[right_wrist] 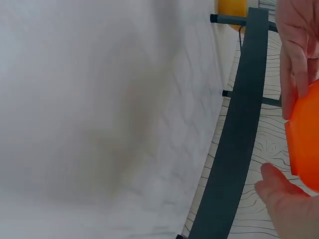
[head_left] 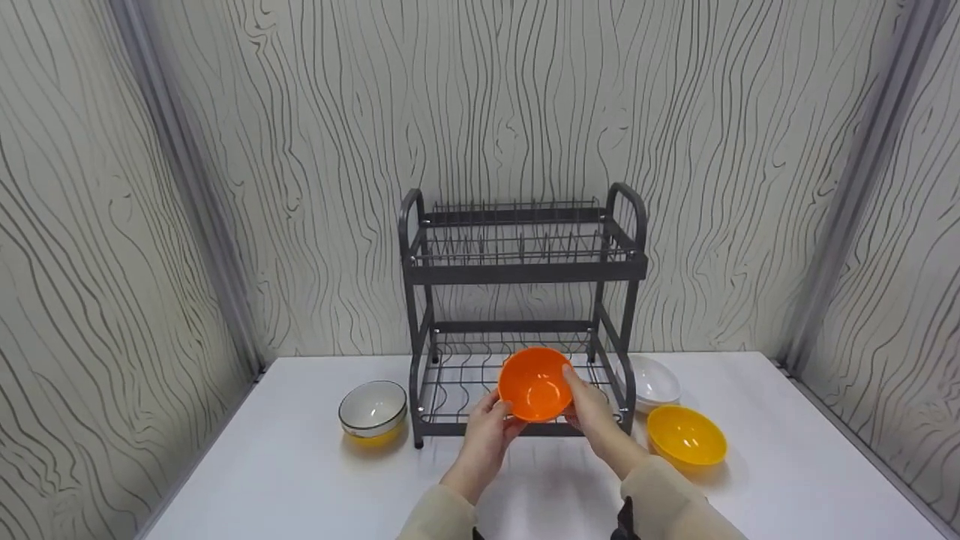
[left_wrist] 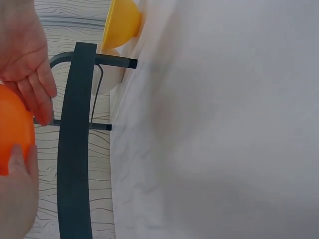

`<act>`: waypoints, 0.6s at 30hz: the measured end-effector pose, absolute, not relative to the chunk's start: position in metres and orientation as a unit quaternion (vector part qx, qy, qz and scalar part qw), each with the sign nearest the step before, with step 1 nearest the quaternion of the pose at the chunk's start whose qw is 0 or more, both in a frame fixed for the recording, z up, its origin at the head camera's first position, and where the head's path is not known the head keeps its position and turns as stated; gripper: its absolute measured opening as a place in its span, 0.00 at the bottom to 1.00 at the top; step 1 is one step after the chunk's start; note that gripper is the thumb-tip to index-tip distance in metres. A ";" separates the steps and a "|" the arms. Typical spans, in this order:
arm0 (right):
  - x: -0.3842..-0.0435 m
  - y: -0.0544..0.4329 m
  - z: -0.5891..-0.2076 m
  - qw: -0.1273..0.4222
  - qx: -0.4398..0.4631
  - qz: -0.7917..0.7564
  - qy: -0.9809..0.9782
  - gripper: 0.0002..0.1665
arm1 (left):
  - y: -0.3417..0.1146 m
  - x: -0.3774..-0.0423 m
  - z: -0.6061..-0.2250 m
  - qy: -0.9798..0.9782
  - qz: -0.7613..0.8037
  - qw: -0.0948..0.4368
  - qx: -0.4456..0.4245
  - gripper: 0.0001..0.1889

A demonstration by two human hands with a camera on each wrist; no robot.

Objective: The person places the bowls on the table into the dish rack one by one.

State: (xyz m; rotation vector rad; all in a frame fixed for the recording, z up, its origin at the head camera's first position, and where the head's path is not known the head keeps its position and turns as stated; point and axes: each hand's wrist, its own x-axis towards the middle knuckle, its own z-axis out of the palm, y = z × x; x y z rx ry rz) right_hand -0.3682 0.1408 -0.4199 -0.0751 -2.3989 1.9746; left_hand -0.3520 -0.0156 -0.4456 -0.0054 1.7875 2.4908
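Observation:
An orange bowl (head_left: 536, 384) is held up in front of the lower tier of a dark dish rack (head_left: 525, 271), its inside tilted towards me. My left hand (head_left: 489, 435) grips its lower left side, thumb at the rim. At the right side, my right hand (head_left: 592, 409) has its thumb over the rim and its fingers lower down. The left wrist view shows the right hand's fingers (left_wrist: 40, 92) fairly straight beside the bowl (left_wrist: 15, 129). In the right wrist view, the left hand's fingers (right_wrist: 296, 74) touch the bowl's outside.
Left of the rack, a white bowl with a dark rim (head_left: 373, 406) sits on a yellow bowl (head_left: 375, 439). To the right are a white bowl (head_left: 654, 381) and another yellow bowl (head_left: 686, 436). The white table (head_left: 300, 480) meets patterned walls (head_left: 337, 150) behind and on both sides.

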 end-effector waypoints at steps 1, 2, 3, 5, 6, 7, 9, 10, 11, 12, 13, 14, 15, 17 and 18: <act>-0.368 0.141 -0.420 -0.005 -0.026 0.670 -0.742 0.42 | -0.015 -0.352 -0.445 0.580 0.814 0.040 -0.003 0.26; -0.367 0.141 -0.419 -0.025 -0.025 0.698 -0.715 0.44 | -0.015 -0.352 -0.445 0.577 0.816 0.043 -0.001 0.26; -0.367 0.142 -0.419 -0.041 -0.022 0.722 -0.690 0.44 | -0.014 -0.352 -0.445 0.574 0.818 0.046 0.000 0.26; -0.366 0.143 -0.418 -0.071 -0.016 0.760 -0.646 0.45 | -0.014 -0.352 -0.445 0.568 0.821 0.050 0.003 0.25; -0.366 0.144 -0.418 -0.082 -0.017 0.773 -0.628 0.45 | -0.014 -0.352 -0.444 0.566 0.823 0.050 0.005 0.26; -0.367 0.144 -0.417 -0.091 -0.019 0.787 -0.610 0.45 | -0.014 -0.352 -0.445 0.564 0.824 0.051 0.005 0.26; -0.367 0.146 -0.417 -0.107 -0.023 0.805 -0.583 0.46 | -0.014 -0.352 -0.445 0.558 0.828 0.051 0.012 0.26; -0.367 0.147 -0.417 -0.112 -0.026 0.811 -0.573 0.46 | -0.014 -0.352 -0.446 0.556 0.830 0.051 0.015 0.26; -0.367 0.147 -0.417 -0.117 -0.028 0.817 -0.565 0.46 | -0.015 -0.351 -0.446 0.553 0.831 0.050 0.018 0.26; -0.367 0.147 -0.418 -0.121 -0.029 0.820 -0.558 0.46 | -0.015 -0.351 -0.446 0.552 0.832 0.049 0.021 0.26; -0.367 0.148 -0.418 -0.125 -0.030 0.823 -0.553 0.47 | -0.015 -0.351 -0.447 0.550 0.833 0.049 0.022 0.26; -0.368 0.148 -0.418 -0.129 -0.029 0.824 -0.550 0.47 | -0.016 -0.351 -0.447 0.550 0.834 0.049 0.024 0.26; -0.368 0.148 -0.418 -0.131 -0.029 0.826 -0.547 0.48 | -0.016 -0.350 -0.447 0.549 0.834 0.050 0.024 0.26; -0.368 0.148 -0.419 -0.133 -0.032 0.828 -0.543 0.50 | -0.017 -0.350 -0.447 0.549 0.834 0.053 0.024 0.26; -0.368 0.148 -0.419 -0.134 -0.034 0.830 -0.541 0.51 | -0.018 -0.350 -0.447 0.548 0.834 0.055 0.025 0.26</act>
